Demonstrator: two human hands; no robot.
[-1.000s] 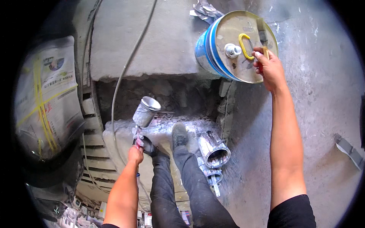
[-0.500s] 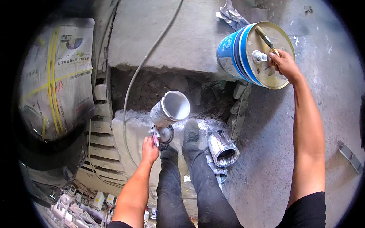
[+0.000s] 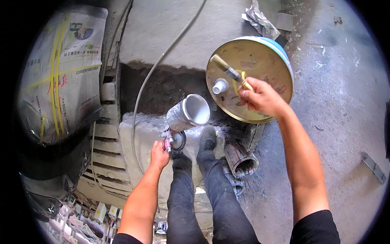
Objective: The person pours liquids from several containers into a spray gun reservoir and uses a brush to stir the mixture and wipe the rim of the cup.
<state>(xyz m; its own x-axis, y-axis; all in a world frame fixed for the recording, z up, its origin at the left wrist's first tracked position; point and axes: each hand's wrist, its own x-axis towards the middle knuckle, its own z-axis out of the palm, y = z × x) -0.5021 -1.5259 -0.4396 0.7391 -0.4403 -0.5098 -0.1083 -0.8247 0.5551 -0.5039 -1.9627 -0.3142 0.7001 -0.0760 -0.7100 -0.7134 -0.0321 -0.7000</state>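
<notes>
My left hand [image 3: 159,154] is closed on a pink-handled spray gun [image 3: 167,142]. Its open metal cup [image 3: 183,115], whitish inside, tilts above it, and a round dark lid [image 3: 178,140] shows beside the gun's body. My right hand [image 3: 256,97] grips a paintbrush [image 3: 229,71] over the top of a large drum [image 3: 268,61], its fingers at the yellow carry handle [image 3: 243,75], which they appear to hold too. The drum's tan top faces me, with a white spout [image 3: 220,86] left of my fingers; the drum leans over the edge of the dark pit [image 3: 160,91].
Grimy metal cans [image 3: 239,162] lie right of my feet. A hose [image 3: 154,67] crosses the pit. A paper-covered bulky object [image 3: 61,75] is at left, above slats [image 3: 107,134]. Crumpled paper [image 3: 260,20] lies behind the drum. A metal bar [image 3: 371,166] rests on the floor at right.
My right hand has come toward the middle with the brush, and the drum has swung toward me and leftward, its top now facing me. The gun's cup has tipped, showing more interior.
</notes>
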